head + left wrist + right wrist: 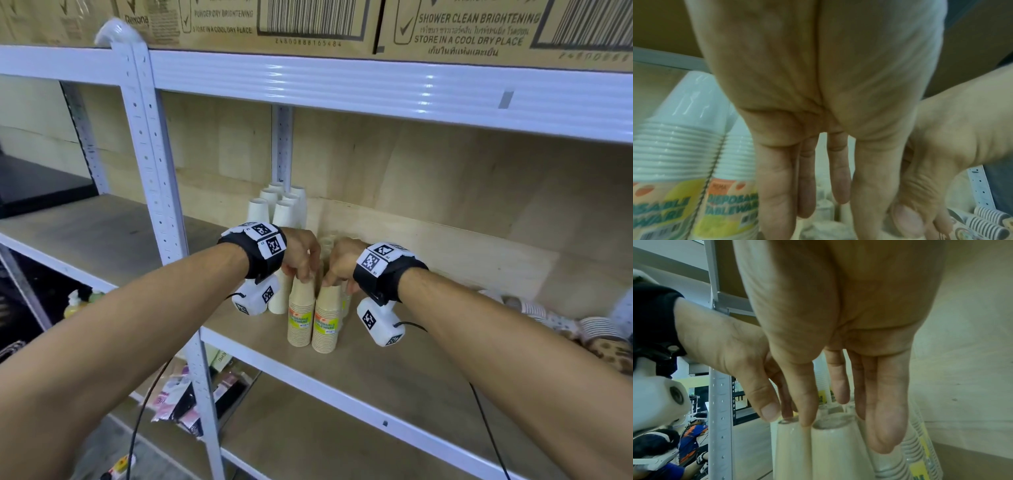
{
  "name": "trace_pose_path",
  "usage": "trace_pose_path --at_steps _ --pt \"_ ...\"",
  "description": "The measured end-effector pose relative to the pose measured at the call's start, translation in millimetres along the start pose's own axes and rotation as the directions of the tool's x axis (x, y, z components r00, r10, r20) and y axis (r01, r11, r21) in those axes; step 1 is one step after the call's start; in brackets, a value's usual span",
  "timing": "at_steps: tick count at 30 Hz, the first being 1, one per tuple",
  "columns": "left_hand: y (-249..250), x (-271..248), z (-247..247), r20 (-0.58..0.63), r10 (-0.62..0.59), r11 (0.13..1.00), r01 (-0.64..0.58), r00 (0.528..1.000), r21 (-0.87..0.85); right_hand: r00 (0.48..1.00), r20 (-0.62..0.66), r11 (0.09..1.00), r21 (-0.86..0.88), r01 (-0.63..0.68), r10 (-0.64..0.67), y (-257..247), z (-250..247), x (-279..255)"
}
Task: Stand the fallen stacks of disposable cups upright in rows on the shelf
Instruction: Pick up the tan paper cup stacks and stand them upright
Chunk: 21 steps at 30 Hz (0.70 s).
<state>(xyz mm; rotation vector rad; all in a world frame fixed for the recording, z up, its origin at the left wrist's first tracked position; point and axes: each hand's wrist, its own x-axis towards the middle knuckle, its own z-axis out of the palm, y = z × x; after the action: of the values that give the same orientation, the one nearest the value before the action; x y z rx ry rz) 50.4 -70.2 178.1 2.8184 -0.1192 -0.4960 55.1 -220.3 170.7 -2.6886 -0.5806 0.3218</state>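
Standing: two tan stacks (313,315) | left hand (301,255), right hand (339,262) fingertips atop, grip apparently loose | white stacks (277,205) ~six

Even indoor light, glare streaking the white shelf beam (376,85); the head view bows at its edges, both wrist views dim, green-tinted and soft.

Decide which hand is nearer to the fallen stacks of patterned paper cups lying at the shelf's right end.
Right. The right hand rests on the upright beige cup stacks, on the side towards the fallen patterned cup stacks; the left hand is beside it, farther away.
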Motion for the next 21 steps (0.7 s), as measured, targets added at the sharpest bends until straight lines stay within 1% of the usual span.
trace_pose_path --at_steps 2,5,11,16,18,21 --pt "3.4 0.4 -9.9 -0.024 0.011 1.0 -0.011 1.0 0.002 0.998 -0.023 0.998 -0.028 -0.052 0.051 2.3 -5.2 4.1" --pt "13.6 4.3 -24.1 -0.073 0.042 0.999 -0.04 0.996 0.029 0.994 -0.016 0.993 -0.033 -0.112 0.111 11.7 -18.8 4.4" --pt "51.5 21.0 -39.9 -0.146 0.129 0.992 -0.128 0.981 0.019 0.966 -0.081 0.966 -0.067 -0.251 0.246 57.8 -45.6 -1.8" --pt "95.2 43.6 -36.5 -0.151 0.227 0.974 -0.225 0.962 0.03 0.92 -0.128 0.921 -0.073 -0.381 0.371 109.4 -71.6 -15.6" --pt "114.6 51.4 -31.3 -0.143 0.263 0.965 -0.261 0.954 0.033 0.893 -0.155 0.899 -0.054 -0.434 0.422 134.2 -79.9 -21.2" --pt "144.6 63.1 -20.5 -0.145 0.334 0.942 -0.325 0.931 0.086 0.847 -0.203 0.862 -0.031 -0.506 0.491 171.3 -89.5 -33.7"
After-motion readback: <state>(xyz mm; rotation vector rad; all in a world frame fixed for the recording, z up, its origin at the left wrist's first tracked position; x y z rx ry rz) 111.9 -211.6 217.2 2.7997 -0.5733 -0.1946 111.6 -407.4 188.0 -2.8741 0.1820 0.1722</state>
